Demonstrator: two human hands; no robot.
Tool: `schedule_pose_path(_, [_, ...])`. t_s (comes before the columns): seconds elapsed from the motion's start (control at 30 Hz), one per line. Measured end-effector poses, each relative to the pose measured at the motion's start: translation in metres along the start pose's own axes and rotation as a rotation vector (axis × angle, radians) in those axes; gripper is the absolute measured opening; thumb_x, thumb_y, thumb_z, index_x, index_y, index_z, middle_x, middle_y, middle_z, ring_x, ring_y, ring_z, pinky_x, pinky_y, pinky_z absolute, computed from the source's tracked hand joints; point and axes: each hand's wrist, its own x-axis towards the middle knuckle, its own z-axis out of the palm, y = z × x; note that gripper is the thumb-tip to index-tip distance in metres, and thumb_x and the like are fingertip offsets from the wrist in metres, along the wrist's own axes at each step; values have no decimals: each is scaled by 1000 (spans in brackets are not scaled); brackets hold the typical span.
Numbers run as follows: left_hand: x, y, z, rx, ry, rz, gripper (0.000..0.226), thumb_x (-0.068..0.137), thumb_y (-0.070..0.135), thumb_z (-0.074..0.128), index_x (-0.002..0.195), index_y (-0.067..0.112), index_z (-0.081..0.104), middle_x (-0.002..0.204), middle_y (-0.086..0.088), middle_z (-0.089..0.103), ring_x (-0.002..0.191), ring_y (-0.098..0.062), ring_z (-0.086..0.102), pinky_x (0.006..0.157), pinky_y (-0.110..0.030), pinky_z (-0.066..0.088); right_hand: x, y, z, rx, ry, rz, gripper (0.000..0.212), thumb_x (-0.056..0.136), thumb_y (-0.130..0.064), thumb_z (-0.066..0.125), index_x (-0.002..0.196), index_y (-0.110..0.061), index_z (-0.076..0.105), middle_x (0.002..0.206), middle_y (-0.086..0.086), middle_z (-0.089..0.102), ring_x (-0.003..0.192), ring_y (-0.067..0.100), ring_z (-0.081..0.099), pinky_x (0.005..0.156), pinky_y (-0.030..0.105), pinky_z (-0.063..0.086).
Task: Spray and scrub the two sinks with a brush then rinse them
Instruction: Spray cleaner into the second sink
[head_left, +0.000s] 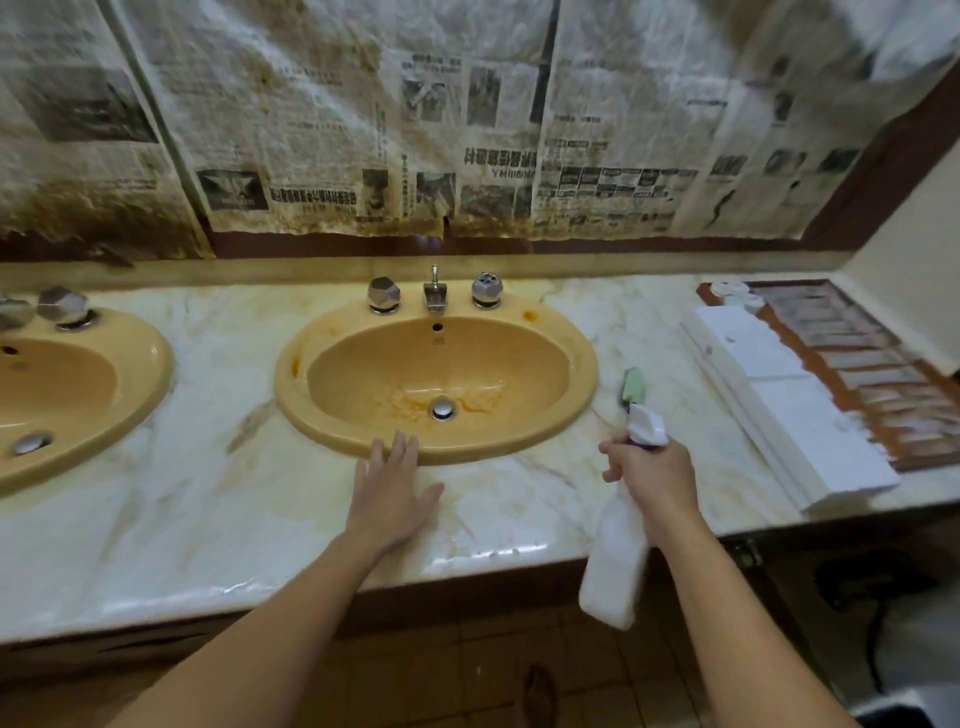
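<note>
Two yellow oval sinks are set in a marble counter. The right sink (582, 364) lies straight ahead, with stains around its drain. The left sink (150, 364) is cut off by the frame's left edge. My right hand (652, 480) grips a white spray bottle (618, 566) by its trigger neck, nozzle pointing up and toward the right sink. My left hand (392, 493) lies flat and open on the counter, fingertips touching the right sink's front rim. A green-handled brush (632, 387) rests on the counter just right of that sink, partly behind the nozzle.
A chrome faucet (434, 296) with two faceted knobs stands behind the right sink. White flat boxes (779, 400) and a brown tray (872, 364) fill the counter's right end. Stained newspaper (415, 114) covers the wall. The counter's front edge (311, 592) runs near my forearms.
</note>
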Motion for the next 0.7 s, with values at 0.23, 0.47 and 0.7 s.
schedule_pose_path(0.23, [51,50,1,20,-19,-113,81,103,63,30,163,15,7,171,-3,-1,157,-31,-7,125,-55,-3,71,-27,-12,-21,-75,-8,7,69,-5,64,62,-8,64,60,8,69,58,20,62,61,30,45])
schedule_pose_path(0.47, [64,70,10,60,-14,-188,81,103,64,23,163,13,8,171,-3,-2,157,-26,-11,125,-52,-8,122,-45,-14,-44,-175,-49,4,68,-5,60,69,-1,63,59,5,63,62,24,58,60,32,43])
schedule_pose_path(0.7, [69,68,9,95,-56,-215,83,101,67,22,164,15,7,171,0,-5,157,-23,-13,125,-50,-9,142,-63,-1,5,-283,-110,17,69,-3,65,58,-14,59,54,4,60,55,18,52,62,33,44])
